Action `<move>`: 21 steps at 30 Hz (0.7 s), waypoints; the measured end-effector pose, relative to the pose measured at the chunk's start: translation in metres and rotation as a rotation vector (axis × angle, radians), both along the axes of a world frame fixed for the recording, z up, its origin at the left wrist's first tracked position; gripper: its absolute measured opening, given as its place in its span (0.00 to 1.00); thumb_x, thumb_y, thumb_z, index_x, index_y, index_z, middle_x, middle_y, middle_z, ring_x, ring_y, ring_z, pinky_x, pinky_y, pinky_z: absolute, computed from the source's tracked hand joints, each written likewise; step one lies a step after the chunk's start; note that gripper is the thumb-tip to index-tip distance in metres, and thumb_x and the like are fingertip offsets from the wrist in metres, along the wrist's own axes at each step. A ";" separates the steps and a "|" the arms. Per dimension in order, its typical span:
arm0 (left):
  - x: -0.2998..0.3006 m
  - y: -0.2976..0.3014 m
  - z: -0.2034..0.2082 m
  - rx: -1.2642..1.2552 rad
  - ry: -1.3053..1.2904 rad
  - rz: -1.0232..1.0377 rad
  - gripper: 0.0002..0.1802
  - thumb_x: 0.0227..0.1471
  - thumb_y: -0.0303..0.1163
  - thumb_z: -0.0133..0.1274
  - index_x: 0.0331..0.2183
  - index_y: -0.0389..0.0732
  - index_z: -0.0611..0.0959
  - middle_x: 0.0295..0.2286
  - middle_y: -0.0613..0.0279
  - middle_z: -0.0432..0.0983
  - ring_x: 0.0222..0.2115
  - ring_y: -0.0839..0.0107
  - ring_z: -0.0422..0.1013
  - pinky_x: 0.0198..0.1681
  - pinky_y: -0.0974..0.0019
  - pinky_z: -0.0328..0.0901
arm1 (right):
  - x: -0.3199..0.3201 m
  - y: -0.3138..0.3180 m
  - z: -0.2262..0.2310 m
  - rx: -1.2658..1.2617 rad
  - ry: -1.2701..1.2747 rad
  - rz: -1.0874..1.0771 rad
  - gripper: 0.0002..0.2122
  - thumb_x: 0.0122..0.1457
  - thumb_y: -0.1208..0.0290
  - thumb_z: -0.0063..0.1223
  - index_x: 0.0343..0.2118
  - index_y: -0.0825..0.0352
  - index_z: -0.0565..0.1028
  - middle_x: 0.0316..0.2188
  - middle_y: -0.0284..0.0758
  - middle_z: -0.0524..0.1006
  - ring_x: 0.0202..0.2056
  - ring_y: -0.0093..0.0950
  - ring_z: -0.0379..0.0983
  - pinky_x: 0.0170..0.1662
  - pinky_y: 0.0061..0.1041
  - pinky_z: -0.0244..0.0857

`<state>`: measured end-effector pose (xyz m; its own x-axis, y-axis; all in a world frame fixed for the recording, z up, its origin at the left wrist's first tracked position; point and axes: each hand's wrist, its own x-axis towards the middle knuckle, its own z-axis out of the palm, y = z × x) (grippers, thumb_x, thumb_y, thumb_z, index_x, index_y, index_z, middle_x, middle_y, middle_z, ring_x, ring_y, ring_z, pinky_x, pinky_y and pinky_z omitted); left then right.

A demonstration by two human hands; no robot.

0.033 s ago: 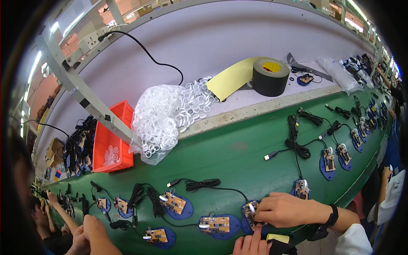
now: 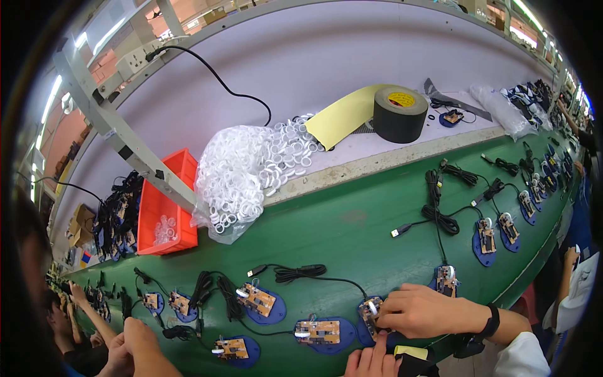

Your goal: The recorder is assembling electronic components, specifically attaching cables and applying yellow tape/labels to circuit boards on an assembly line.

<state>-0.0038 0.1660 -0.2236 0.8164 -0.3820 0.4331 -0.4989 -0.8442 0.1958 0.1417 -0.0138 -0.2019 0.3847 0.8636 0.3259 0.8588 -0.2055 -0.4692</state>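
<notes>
An opened computer mouse, a blue base with a brown circuit board and white wheel, lies on the green belt at the lower right. My right hand, a black band at its wrist, comes in from the right, its bent fingers closed on the board's right side. Below it, my left hand reaches up with the index finger against the mouse's near end and the other fingers curled. Fingertips and the mouse's near end are partly hidden. Another opened mouse sits just left; one more is partly behind my right hand.
Several opened mice with coiled black cables line the belt. A shelf holds a bag of white rings and a black tape roll. A red bin stands left. A co-worker's hands are at lower left.
</notes>
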 end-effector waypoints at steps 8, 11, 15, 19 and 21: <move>0.002 -0.003 -0.005 0.034 0.006 0.020 0.14 0.59 0.37 0.56 0.33 0.35 0.77 0.53 0.36 0.76 0.39 0.51 0.72 0.48 0.48 0.68 | -0.012 0.007 -0.002 0.149 -0.109 -0.261 0.09 0.50 0.70 0.67 0.35 0.63 0.86 0.41 0.37 0.74 0.42 0.35 0.72 0.41 0.33 0.67; 0.004 -0.005 -0.003 0.018 0.001 0.000 0.14 0.59 0.37 0.56 0.33 0.34 0.77 0.54 0.36 0.76 0.39 0.51 0.72 0.48 0.49 0.68 | -0.017 0.005 -0.012 0.157 0.003 -0.315 0.08 0.48 0.73 0.70 0.33 0.63 0.86 0.44 0.39 0.72 0.44 0.38 0.71 0.42 0.34 0.67; 0.005 -0.008 -0.002 -0.002 -0.009 -0.024 0.14 0.59 0.36 0.56 0.33 0.34 0.77 0.54 0.35 0.76 0.39 0.51 0.72 0.47 0.49 0.68 | -0.025 0.012 -0.014 0.281 0.135 -0.491 0.24 0.50 0.74 0.73 0.51 0.65 0.79 0.48 0.42 0.69 0.45 0.39 0.69 0.45 0.34 0.66; 0.007 -0.005 -0.006 -0.049 0.007 -0.038 0.13 0.59 0.35 0.57 0.33 0.33 0.77 0.55 0.35 0.75 0.40 0.49 0.72 0.47 0.48 0.68 | -0.031 0.009 -0.018 0.262 0.119 -0.637 0.38 0.51 0.70 0.73 0.65 0.69 0.65 0.52 0.47 0.66 0.52 0.44 0.66 0.53 0.39 0.60; 0.008 -0.007 -0.006 -0.131 0.062 -0.011 0.13 0.59 0.34 0.57 0.34 0.33 0.77 0.55 0.34 0.74 0.41 0.46 0.72 0.47 0.46 0.68 | -0.036 0.005 -0.024 0.241 0.119 -0.660 0.37 0.51 0.70 0.73 0.64 0.68 0.67 0.52 0.46 0.66 0.53 0.44 0.65 0.54 0.40 0.58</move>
<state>0.0039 0.1594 -0.2297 0.8392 -0.3347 0.4287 -0.4917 -0.8037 0.3351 0.1062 -0.0084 -0.2258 0.8470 0.3477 0.4021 0.5315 -0.5436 -0.6496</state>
